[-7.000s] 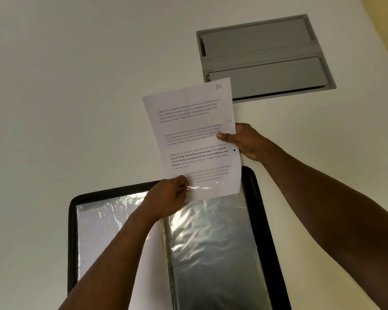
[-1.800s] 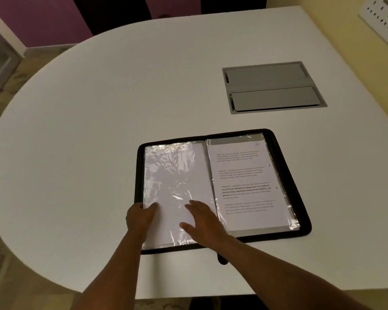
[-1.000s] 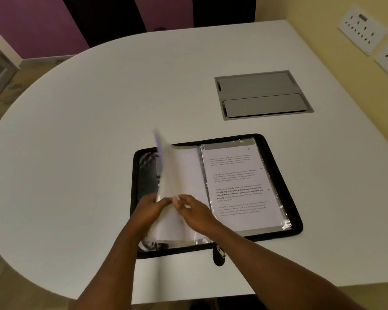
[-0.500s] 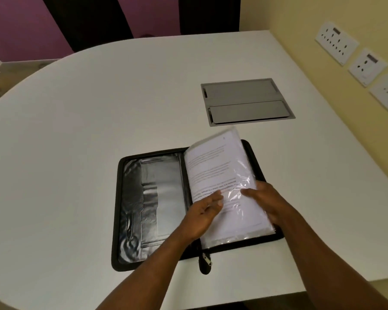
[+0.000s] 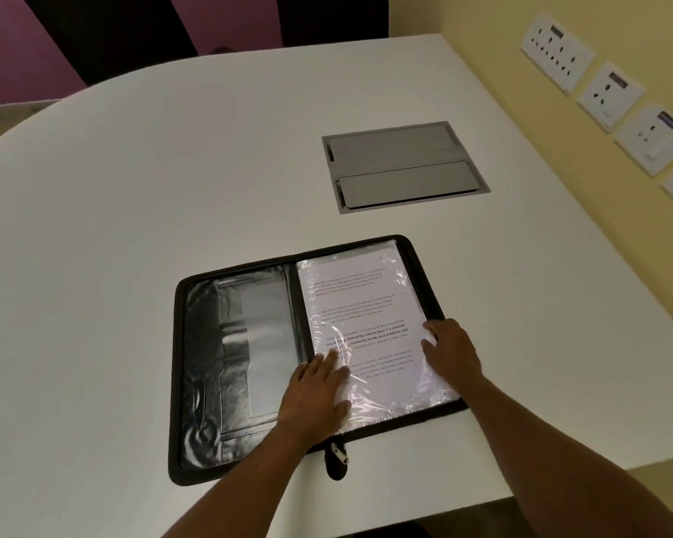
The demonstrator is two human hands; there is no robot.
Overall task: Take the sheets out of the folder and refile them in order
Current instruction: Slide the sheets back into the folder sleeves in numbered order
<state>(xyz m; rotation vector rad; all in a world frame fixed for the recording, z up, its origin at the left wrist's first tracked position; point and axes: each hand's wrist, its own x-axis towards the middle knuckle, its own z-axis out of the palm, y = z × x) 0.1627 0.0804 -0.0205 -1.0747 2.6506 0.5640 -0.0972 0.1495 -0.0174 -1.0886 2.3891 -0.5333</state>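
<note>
A big white table (image 5: pixel 133 227) with a rounded far edge fills most of the view. To its right stands a yellow wall (image 5: pixel 502 71) with a row of white socket plates (image 5: pixel 609 95). A grey cable hatch (image 5: pixel 403 167) is set flat into the table top, in two closed flaps, beyond the folder and near it.

The black zip folder (image 5: pixel 199 374) lies open on the near part of the table, close to the edge. Its left half shows a dark shiny inner pocket (image 5: pixel 265 343) with no sheets on it. On its right half lies the stack of clear sleeves, and the top printed sheet (image 5: pixel 366 304) is visible through the wrinkled plastic, with blocks of text, one partly in bold. The stack lies flat and stays inside the folder's border.

The left hand (image 5: pixel 315 394) rests on the lower left part of the stack, next to the spine, with fingers straight and flat; it grips nothing. The right hand (image 5: pixel 449 349) rests on the right edge of the stack, fingers spread and relaxed, pressing lightly on the plastic, also holding nothing. The zip puller (image 5: pixel 337 458) hangs over the near border of the folder onto the table.
</note>
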